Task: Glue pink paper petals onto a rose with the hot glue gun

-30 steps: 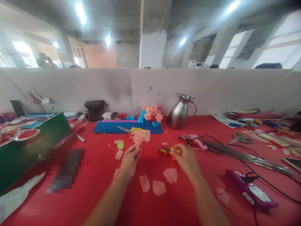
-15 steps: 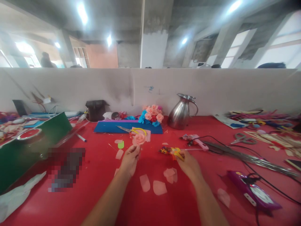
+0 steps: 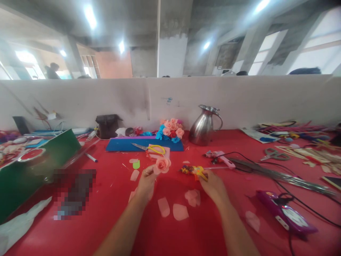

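My left hand (image 3: 147, 183) is closed in a pinch at the base of a pink paper rose (image 3: 162, 165), whose bloom faces me. To the right, my right hand (image 3: 212, 185) wraps round the grip of a yellow glue gun (image 3: 195, 171) with a dark, multicoloured front end. Its nozzle points left, towards the rose, with a gap between them. Cut pink petals (image 3: 180, 212) lie on the red table around both hands. Just beyond the rose, scissors with yellow handles (image 3: 157, 148) rest on pink paper and a blue board (image 3: 119, 144).
A bunch of pink and blue flowers (image 3: 172, 129) sits behind the board, beside a steel jug (image 3: 203, 126). On the right are a pink glue gun (image 3: 220, 158), grey-handled scissors (image 3: 277, 154) and a purple power strip (image 3: 286, 213) with cords. A green board (image 3: 61, 149) leans at left.
The rose has moved slightly right and down, and its bloom has tilted to face me. My right hand with the glue gun has stayed almost still. The whole view has shifted slightly.
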The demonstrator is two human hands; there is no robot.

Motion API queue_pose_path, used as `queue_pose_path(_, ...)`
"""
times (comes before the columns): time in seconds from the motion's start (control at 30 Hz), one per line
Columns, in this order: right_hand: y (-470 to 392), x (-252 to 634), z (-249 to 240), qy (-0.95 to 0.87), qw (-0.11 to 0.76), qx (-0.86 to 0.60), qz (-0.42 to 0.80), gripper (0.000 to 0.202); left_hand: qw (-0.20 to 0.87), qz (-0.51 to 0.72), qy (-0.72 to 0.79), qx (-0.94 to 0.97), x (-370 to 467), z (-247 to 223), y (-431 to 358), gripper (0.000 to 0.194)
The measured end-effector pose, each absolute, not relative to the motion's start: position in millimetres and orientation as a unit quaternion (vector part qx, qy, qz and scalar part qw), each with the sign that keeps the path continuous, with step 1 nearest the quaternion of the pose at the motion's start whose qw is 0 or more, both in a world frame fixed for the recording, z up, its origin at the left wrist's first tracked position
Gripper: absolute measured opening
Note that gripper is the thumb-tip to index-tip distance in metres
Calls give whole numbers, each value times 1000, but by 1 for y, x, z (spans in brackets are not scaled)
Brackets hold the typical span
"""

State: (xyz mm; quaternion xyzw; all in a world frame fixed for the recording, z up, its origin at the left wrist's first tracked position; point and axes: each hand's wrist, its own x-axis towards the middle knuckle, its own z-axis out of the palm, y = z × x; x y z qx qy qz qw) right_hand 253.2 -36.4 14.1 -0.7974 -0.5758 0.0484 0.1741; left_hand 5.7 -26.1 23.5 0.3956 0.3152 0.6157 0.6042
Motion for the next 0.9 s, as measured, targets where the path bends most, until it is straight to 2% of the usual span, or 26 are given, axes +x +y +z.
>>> queue_pose_path(0.07, -37, 252, 15, -572, 173, -800, 54, 22, 572, 610, 359, 414, 5, 25, -27, 18)
queue_pose_path(0.23, -39, 253, 16, -554, 176, -811, 69, 26, 412, 608, 471, 489, 2, 26, -27, 17)
queue_pose_path(0.33, -38, 256, 14, -553, 171, -811, 85, 26, 379, 602, 483, 510, 1, 26, -26, 16)
queue_pose_path(0.43, -36, 255, 13, -569, 142, -806, 77, 25, 407, 591, 493, 492, 2, 26, -27, 15)
queue_pose_path(0.53, -35, 250, 13, -579, 114, -806, 47, 25, 481, 572, 505, 431, 3, 28, -27, 21)
queue_pose_path(0.7, -35, 247, 20, -572, 123, -810, 28, 27, 547, 566, 513, 342, 1, 29, -26, 34)
queue_pose_path(0.8, -37, 249, 30, -550, 203, -807, 71, 28, 567, 568, 508, 314, 0, 27, -24, 38)
queue_pose_path(0.9, -44, 249, 45, -515, 379, -738, 217, 34, 585, 565, 501, 296, 0, 24, -23, 42)
